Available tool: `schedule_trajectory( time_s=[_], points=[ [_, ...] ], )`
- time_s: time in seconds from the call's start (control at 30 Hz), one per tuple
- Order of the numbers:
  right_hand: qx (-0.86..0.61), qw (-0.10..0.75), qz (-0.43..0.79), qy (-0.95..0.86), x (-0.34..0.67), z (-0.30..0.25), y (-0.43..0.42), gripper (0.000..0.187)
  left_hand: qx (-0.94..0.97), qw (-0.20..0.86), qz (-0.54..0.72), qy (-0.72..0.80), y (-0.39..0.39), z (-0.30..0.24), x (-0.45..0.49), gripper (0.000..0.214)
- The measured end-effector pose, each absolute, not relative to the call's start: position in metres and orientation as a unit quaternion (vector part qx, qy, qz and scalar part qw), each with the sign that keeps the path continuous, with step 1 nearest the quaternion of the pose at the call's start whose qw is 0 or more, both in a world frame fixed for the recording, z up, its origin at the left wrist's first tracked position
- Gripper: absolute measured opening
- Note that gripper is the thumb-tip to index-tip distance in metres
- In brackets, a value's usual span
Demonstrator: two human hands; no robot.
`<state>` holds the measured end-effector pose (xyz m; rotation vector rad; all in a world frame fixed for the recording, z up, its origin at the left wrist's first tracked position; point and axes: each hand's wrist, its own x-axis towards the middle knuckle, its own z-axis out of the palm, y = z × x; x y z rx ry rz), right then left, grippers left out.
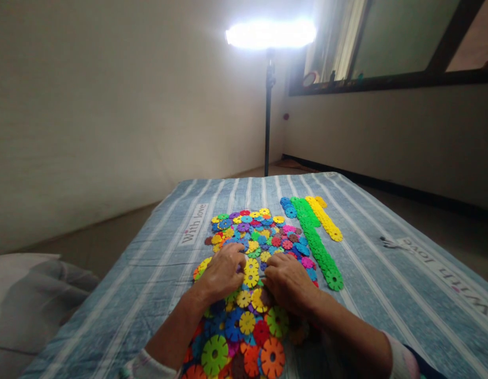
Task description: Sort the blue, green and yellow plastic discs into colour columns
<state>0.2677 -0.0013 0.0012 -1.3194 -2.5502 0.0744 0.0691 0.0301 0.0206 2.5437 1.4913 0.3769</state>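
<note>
A heap of flat, round, notched plastic discs (251, 247) in many colours lies on a blue striped sheet (386, 273). My left hand (223, 272) rests palm down on the heap, fingers curled over yellow and purple discs. My right hand (289, 281) lies beside it, fingers bent into the discs. What either hand grips is hidden under the fingers. To the right of the heap lie a long row of green discs (318, 245), a row of yellow discs (326, 218) and a short row of blue discs (288, 206).
The sheet covers a bed that reaches away toward a bare wall. A light stand (268, 105) with a bright lamp stands beyond the far edge. A grey bundle of cloth (26, 300) lies at the left. A window ledge (386, 81) runs along the right wall.
</note>
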Motion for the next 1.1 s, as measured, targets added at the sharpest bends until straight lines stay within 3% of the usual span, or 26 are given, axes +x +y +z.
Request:
schedule_trajectory(
  time_s=[0.23, 0.47, 0.97, 1.1],
  points=[
    [-0.463, 0.118, 0.033, -0.878, 0.267, 0.004, -0.002, 0.022, 0.851, 0.073, 0.108, 0.509, 0.025, 0.025, 0.076, 0.003],
    [-0.465, 0.113, 0.034, -0.877, 0.267, 0.005, -0.002, 0.023, 0.844, 0.067, 0.093, 0.524, 0.025, 0.02, 0.076, 0.023],
    [-0.457, 0.119, 0.016, -0.881, 0.267, 0.001, -0.001, 0.021, 0.833, 0.124, 0.157, 0.516, 0.026, 0.017, 0.079, 0.013],
    [-0.457, 0.121, 0.013, -0.881, 0.267, 0.001, 0.0, 0.022, 0.823, 0.109, 0.148, 0.537, 0.025, 0.018, 0.082, 0.021]
  ],
)
